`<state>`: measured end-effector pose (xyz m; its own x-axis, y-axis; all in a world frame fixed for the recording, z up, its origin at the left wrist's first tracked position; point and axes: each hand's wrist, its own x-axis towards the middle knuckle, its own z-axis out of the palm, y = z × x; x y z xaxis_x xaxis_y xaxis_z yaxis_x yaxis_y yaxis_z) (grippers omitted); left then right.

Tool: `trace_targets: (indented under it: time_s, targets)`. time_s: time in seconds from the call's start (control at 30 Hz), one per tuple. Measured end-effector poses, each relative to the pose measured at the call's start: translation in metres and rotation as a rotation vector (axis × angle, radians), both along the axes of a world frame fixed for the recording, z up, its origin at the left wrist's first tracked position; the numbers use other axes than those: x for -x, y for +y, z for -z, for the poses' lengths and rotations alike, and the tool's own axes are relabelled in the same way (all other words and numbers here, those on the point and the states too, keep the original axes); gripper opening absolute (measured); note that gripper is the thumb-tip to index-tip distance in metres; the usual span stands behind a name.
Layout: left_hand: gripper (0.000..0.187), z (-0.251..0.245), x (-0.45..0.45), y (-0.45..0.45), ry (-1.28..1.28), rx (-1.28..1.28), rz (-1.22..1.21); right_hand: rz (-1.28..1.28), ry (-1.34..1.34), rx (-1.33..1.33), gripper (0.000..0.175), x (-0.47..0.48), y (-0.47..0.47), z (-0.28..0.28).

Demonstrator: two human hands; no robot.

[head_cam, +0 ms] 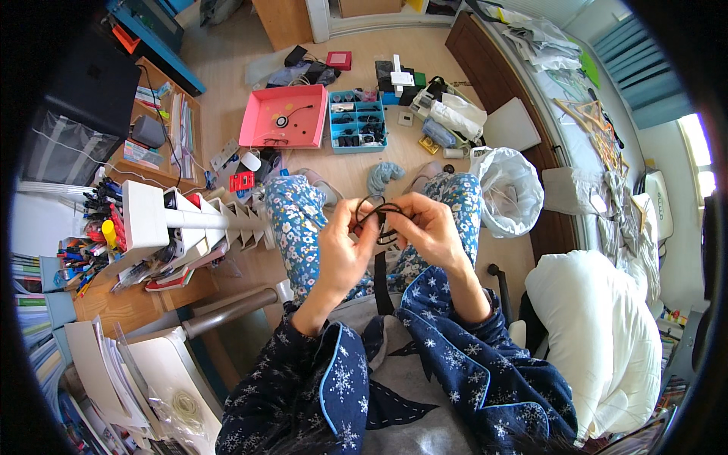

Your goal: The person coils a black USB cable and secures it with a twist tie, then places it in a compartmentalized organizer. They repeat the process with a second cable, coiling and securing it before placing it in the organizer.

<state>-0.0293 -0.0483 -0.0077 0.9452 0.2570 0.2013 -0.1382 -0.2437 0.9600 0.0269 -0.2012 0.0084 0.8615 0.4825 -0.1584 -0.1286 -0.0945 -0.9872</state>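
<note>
A thin black cable (382,208), looped into a small coil, is held between my two hands above my knees. My left hand (350,236) pinches the coil's left side between thumb and fingers. On the other side, my right hand (429,227) grips the coil with thumb and forefinger. The cable's ends are hard to make out behind my fingers. On the floor ahead lies a pink box (259,122) containing a round black device with a short cord and a pair of glasses. Beside it stands a blue divided organizer (357,149) with dark cables and small items in its compartments.
A bin with a white plastic liner (506,193) stands by my right knee. To my left is a white tiered rack (145,219) near many pens. Boxes, bags and a white mouse-like object (251,161) lie on the floor. A white bundled quilt (591,335) sits at right.
</note>
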Motion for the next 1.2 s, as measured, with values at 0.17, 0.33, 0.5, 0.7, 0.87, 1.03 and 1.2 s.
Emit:
trace_targets:
  time_s: [0.17, 0.33, 0.5, 0.7, 0.87, 1.03, 1.2]
  targets:
    - [0.029, 0.002, 0.0, 0.015, 0.207, 0.378, 0.267, -0.06, -0.049, -0.185, 0.019, -0.002, -0.007, 0.009]
    - [0.034, 0.007, 0.004, 0.027, 0.359, 0.49, 0.459, -0.184, -0.178, -0.108, 0.022, -0.004, -0.021, 0.019]
    - [0.022, 0.017, 0.001, 0.026, 0.263, 0.508, 0.17, -0.128, -0.166, -0.068, 0.021, 0.001, -0.025, 0.03]
    - [0.023, 0.018, -0.002, 0.041, -0.068, 1.426, 0.176, 0.073, 0.278, -0.372, 0.025, -0.003, -0.027, 0.056]
    - [0.033, 0.01, 0.0, 0.07, -0.034, 1.41, 0.322, 0.36, 0.338, -0.481, 0.019, -0.017, -0.044, 0.086]
    - [0.031, -0.012, 0.001, 0.093, -0.26, 1.392, 0.392, 0.338, 0.13, 0.04, 0.028, -0.043, -0.069, 0.098]
    - [0.025, -0.026, 0.01, 0.067, -0.101, 1.271, 0.227, 0.026, -0.14, 0.642, 0.065, -0.039, -0.057, 0.058]
